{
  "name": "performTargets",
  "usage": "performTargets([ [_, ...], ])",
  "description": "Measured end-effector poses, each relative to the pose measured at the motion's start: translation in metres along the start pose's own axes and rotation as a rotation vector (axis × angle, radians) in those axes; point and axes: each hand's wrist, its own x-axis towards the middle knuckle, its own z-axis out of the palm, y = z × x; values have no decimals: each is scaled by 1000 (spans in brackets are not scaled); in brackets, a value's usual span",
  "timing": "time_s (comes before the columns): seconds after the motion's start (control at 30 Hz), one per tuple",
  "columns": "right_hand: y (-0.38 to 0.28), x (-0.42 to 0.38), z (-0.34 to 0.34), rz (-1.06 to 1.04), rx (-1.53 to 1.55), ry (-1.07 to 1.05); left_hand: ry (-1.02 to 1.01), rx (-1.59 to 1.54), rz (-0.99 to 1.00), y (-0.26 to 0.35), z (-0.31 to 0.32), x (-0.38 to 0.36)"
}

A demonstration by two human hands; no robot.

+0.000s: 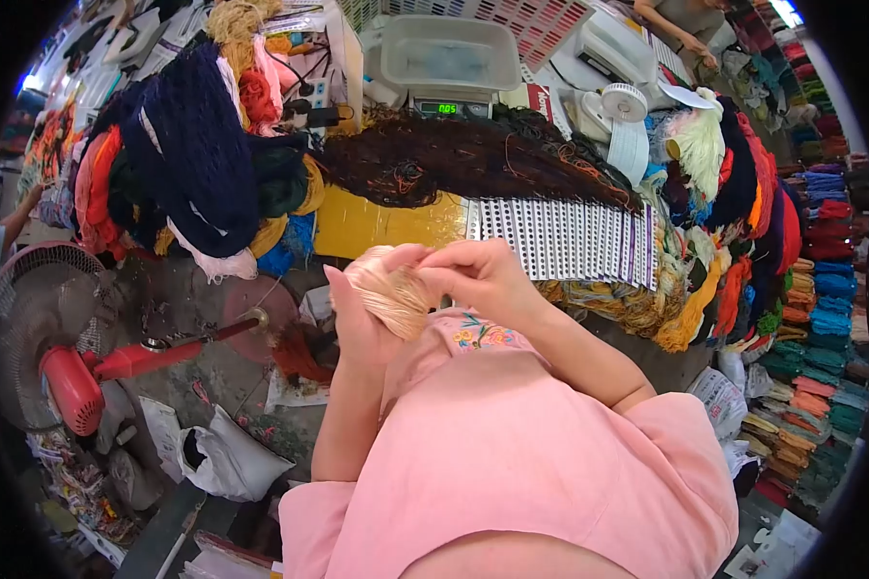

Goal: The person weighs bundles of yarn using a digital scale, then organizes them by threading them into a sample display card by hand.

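Glossy pale-peach thread skein (390,297), strands bunched together; held in the left hand (353,325)

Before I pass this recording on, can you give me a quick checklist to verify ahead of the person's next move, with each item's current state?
1. Left hand has a grip on the thread: ok, it sits between thumb and fingers.
2. Right hand at the thread: ok, its fingertips are at the bundle's edge.
3. A strand pinched in the right fingertips: cannot tell, too small.
4. Scale switched on: ok, its green display is lit.
5. Yellow board free of yarn: not ok, dark yarn lies along its far side.
6. Fan off: cannot tell.
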Motion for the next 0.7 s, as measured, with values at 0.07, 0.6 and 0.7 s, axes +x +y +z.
performTargets([
  [0.07,2,7,15,-50,115,-90,-26,2,-63,-5,2,-5],
  [0.6,4,22,15,329,747,-237,11,23,171,-2,-5,-17],
  [0.7,-9,21,19,331,583,-206,106,44,175,-5,-2,-12],
])
